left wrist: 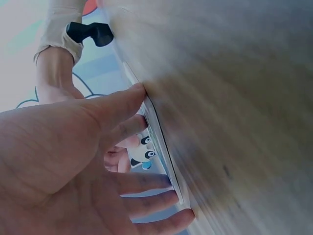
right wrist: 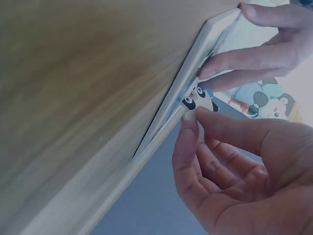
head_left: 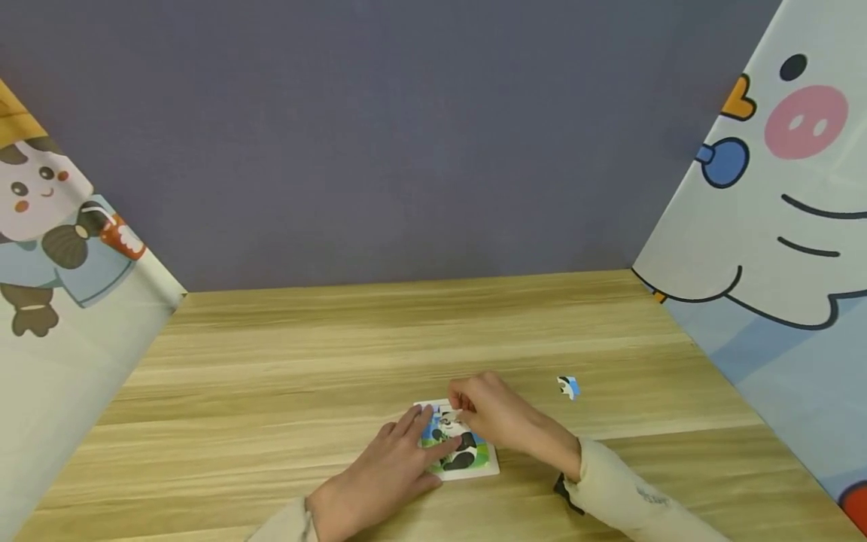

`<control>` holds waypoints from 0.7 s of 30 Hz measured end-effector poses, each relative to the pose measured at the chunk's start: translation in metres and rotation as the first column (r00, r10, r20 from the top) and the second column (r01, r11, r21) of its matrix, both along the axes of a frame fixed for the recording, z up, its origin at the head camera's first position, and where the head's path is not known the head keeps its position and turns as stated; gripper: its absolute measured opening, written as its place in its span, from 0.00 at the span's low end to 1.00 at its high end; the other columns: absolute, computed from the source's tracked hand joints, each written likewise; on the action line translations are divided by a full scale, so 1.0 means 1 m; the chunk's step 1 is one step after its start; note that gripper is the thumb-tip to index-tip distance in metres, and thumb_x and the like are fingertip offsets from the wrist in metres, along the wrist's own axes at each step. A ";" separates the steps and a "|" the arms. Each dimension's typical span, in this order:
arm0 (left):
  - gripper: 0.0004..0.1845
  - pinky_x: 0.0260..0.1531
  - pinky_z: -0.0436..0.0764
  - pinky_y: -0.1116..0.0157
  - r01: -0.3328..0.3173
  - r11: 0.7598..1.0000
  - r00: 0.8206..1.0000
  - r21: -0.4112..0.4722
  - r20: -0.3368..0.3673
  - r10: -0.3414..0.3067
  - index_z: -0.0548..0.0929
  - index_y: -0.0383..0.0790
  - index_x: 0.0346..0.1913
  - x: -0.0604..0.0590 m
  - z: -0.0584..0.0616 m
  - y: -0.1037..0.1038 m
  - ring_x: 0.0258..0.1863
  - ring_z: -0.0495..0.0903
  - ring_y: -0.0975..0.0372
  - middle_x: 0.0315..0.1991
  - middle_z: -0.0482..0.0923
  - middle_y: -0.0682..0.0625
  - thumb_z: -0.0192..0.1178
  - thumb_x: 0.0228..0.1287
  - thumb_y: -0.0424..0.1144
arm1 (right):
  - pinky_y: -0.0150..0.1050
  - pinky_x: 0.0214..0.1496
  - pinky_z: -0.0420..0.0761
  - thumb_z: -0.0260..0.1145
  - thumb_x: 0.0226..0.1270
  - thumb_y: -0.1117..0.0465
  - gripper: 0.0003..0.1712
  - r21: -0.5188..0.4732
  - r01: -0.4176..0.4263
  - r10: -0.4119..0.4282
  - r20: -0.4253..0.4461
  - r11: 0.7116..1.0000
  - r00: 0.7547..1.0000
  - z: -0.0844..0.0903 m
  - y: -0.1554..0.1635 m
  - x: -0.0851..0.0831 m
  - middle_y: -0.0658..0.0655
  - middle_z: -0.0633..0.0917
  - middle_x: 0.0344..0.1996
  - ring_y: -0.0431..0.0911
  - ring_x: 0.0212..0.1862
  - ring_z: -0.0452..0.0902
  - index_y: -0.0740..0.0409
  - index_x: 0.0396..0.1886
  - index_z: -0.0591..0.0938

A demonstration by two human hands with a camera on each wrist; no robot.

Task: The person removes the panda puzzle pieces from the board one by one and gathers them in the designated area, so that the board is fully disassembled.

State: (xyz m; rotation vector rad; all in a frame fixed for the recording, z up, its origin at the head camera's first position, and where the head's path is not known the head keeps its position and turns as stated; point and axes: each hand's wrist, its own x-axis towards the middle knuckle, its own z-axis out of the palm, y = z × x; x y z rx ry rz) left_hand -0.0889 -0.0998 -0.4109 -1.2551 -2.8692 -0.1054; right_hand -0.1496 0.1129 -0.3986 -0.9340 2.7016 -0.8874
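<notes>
A panda jigsaw puzzle (head_left: pixel 467 473) in a white frame lies flat on the wooden table. My left hand (head_left: pixel 389 467) spreads over its left side, straight fingers resting on the frame and the picture. Between thumb and forefinger my right hand (head_left: pixel 497 414) pinches a puzzle piece (right wrist: pixel 201 98) printed with the panda's eyes. In the right wrist view this piece stands tilted at the puzzle's surface, near the upper part of the board. A second puzzle piece (head_left: pixel 569 387), black, white and blue, lies on the table beyond the right hand.
The wooden table (head_left: pixel 271 376) reaches back to a dark grey partition (head_left: pixel 406 150). Side panels with cartoon animals stand at the left (head_left: pixel 61 226) and right (head_left: pixel 779 226). A black strap (head_left: pixel 567 494) shows at the right wrist.
</notes>
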 end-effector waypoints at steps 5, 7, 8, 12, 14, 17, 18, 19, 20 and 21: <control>0.28 0.50 0.81 0.45 -0.015 1.000 1.000 0.002 0.019 0.015 0.73 0.60 0.71 0.001 0.000 0.002 0.67 0.68 0.39 0.70 0.65 0.32 0.59 0.69 0.56 | 0.30 0.25 0.75 0.69 0.62 0.73 0.11 0.007 0.008 -0.008 -0.005 1.000 1.000 0.001 0.001 0.001 0.45 0.78 0.21 0.35 0.23 0.71 0.55 0.28 0.79; 0.28 0.50 0.81 0.45 -0.017 1.000 1.000 0.002 0.021 0.017 0.73 0.60 0.71 0.001 0.000 0.002 0.67 0.67 0.39 0.70 0.64 0.32 0.59 0.69 0.55 | 0.30 0.25 0.75 0.68 0.62 0.73 0.10 0.012 0.019 -0.019 0.013 1.000 1.000 0.001 0.001 -0.002 0.46 0.78 0.22 0.36 0.23 0.71 0.56 0.29 0.79; 0.27 0.50 0.80 0.45 -0.018 1.000 1.000 0.002 0.024 0.018 0.72 0.60 0.71 0.001 0.000 0.002 0.68 0.67 0.39 0.71 0.64 0.32 0.58 0.70 0.55 | 0.30 0.25 0.76 0.69 0.62 0.73 0.09 0.007 0.025 -0.025 0.030 1.000 0.999 0.001 0.001 -0.004 0.47 0.79 0.22 0.36 0.23 0.72 0.57 0.29 0.79; 0.26 0.51 0.80 0.46 -0.021 1.000 0.999 0.001 0.028 0.021 0.72 0.60 0.71 0.001 0.000 0.001 0.68 0.66 0.39 0.71 0.63 0.32 0.57 0.71 0.54 | 0.32 0.29 0.78 0.69 0.62 0.72 0.07 -0.011 0.002 -0.001 0.104 1.000 0.995 0.000 0.004 -0.017 0.47 0.80 0.24 0.38 0.26 0.75 0.58 0.29 0.81; 0.26 0.51 0.80 0.45 -0.028 1.000 0.999 -0.001 0.039 0.028 0.72 0.60 0.71 0.001 0.000 0.001 0.69 0.65 0.40 0.71 0.63 0.33 0.57 0.71 0.54 | 0.32 0.32 0.80 0.68 0.63 0.71 0.07 -0.034 -0.042 0.047 0.153 0.999 0.987 0.000 0.007 -0.022 0.48 0.82 0.26 0.39 0.28 0.78 0.57 0.29 0.82; 0.27 0.51 0.80 0.46 -0.029 1.000 0.999 -0.007 0.041 0.030 0.72 0.61 0.71 0.002 -0.001 0.001 0.69 0.65 0.40 0.72 0.63 0.33 0.57 0.71 0.54 | 0.33 0.36 0.81 0.67 0.65 0.70 0.06 -0.044 -0.114 0.120 0.179 0.992 0.976 -0.002 0.012 -0.026 0.48 0.83 0.28 0.38 0.31 0.79 0.56 0.30 0.82; 0.27 0.51 0.80 0.46 -0.028 1.000 0.999 -0.010 0.037 0.029 0.72 0.61 0.71 0.003 -0.001 0.001 0.69 0.65 0.40 0.72 0.63 0.33 0.57 0.71 0.55 | 0.32 0.36 0.81 0.66 0.66 0.70 0.06 -0.048 -0.128 0.134 0.172 0.991 0.976 -0.002 0.013 -0.027 0.48 0.83 0.28 0.37 0.31 0.79 0.56 0.31 0.82; 0.27 0.51 0.80 0.46 -0.028 1.000 0.999 -0.013 0.032 0.028 0.71 0.61 0.71 0.003 -0.001 0.001 0.69 0.65 0.40 0.72 0.63 0.33 0.57 0.71 0.55 | 0.32 0.35 0.80 0.66 0.66 0.70 0.06 -0.046 -0.136 0.141 0.161 0.990 0.977 -0.003 0.014 -0.026 0.48 0.83 0.28 0.37 0.31 0.79 0.55 0.31 0.82; 0.27 0.51 0.80 0.46 -0.028 1.000 0.999 -0.014 0.028 0.029 0.71 0.61 0.71 0.003 -0.001 0.001 0.69 0.65 0.40 0.72 0.63 0.33 0.57 0.71 0.55 | 0.32 0.35 0.80 0.67 0.67 0.69 0.06 -0.044 -0.139 0.144 0.147 0.989 0.979 -0.003 0.015 -0.025 0.47 0.83 0.27 0.36 0.30 0.78 0.55 0.31 0.81; 0.27 0.51 0.80 0.46 -0.026 1.000 0.999 -0.015 0.021 0.027 0.71 0.61 0.71 0.003 0.000 0.001 0.69 0.66 0.40 0.72 0.63 0.33 0.57 0.71 0.55 | 0.31 0.33 0.79 0.67 0.67 0.69 0.06 -0.037 -0.143 0.147 0.130 0.989 0.981 -0.003 0.015 -0.023 0.47 0.82 0.26 0.35 0.28 0.77 0.55 0.31 0.81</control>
